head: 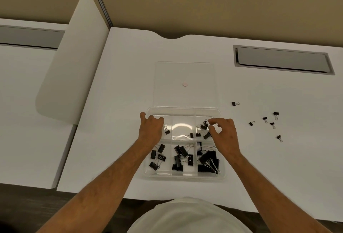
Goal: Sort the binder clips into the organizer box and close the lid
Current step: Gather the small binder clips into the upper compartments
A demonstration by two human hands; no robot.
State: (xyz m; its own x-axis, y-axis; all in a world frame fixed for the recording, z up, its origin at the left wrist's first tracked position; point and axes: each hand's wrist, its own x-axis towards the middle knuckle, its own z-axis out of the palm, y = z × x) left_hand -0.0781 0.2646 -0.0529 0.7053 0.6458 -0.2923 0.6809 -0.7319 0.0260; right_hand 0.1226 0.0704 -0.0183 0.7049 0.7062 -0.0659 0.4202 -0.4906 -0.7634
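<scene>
The clear organizer box (185, 174) lies on the white desk, its lid (185, 73) open and flat behind it. Large black binder clips (207, 160) fill the front right compartment, and medium ones (181, 156) sit in the front middle and front left. Small clips (204, 126) lie in the back right compartment, one (167, 130) in the back left. My left hand (151, 128) grips the box's back left corner, thumb outside the wall. My right hand (222, 132) hovers over the back right compartment, thumb and forefinger apart beside the small clips. Several small clips (272, 124) lie loose on the desk to the right.
A grey cable hatch (284, 60) is set into the desk at the back right. A beige partition stands behind the desk. A rounded white panel (74, 62) and a neighbouring desk lie to the left. A small pink dot (185, 84) marks the lid.
</scene>
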